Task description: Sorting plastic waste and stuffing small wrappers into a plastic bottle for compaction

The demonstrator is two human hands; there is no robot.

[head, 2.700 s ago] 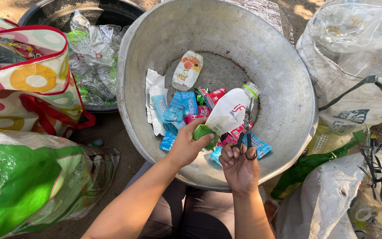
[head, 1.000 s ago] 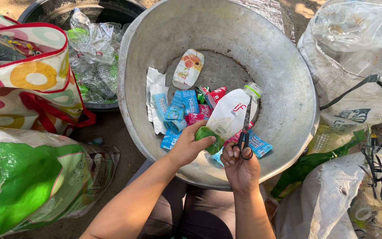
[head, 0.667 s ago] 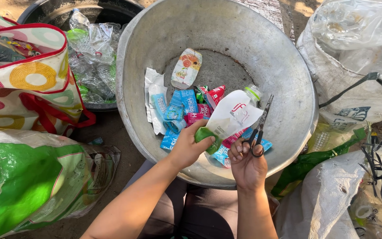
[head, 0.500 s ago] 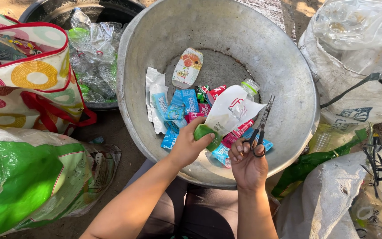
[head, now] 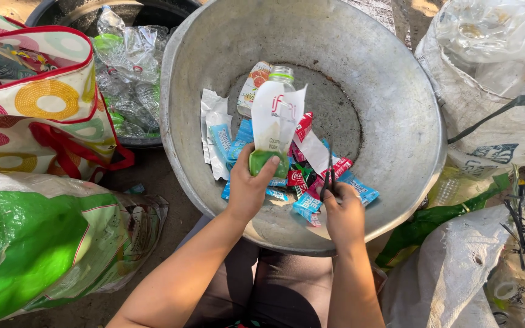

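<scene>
The person is sitting over a big metal basin (head: 396, 109), both bare arms reaching into it. The left hand (head: 249, 188) is gripping a plastic bottle (head: 273, 130) by its green lower end, fingers wrapped round it and thumb pressed on the front, holding it upright above the basin's middle. The bottle's white label (head: 293, 118) is slit and peeling away on the right side — a flap is standing loose from the clear body, and the neck is showing above it.

The right hand (head: 343, 212) is closed around the handles of dark scissors (head: 330, 173), whose blades are pointing up and away, just right of the bottle and apart from it. Whether the blades are parted I cannot tell.

Under both hands, a heap of torn wrappers (head: 311, 182) — red, blue and white — is lying on the basin floor, with a second, orange-labelled bottle (head: 254, 85) lying beyond it.

To the left, a black tub (head: 153, 141) is holding crushed clear bottles, beside a patterned bag (head: 37, 109) with red trim and a green sack (head: 37, 243). Pale sacks (head: 493, 127) are crowding the right side.
</scene>
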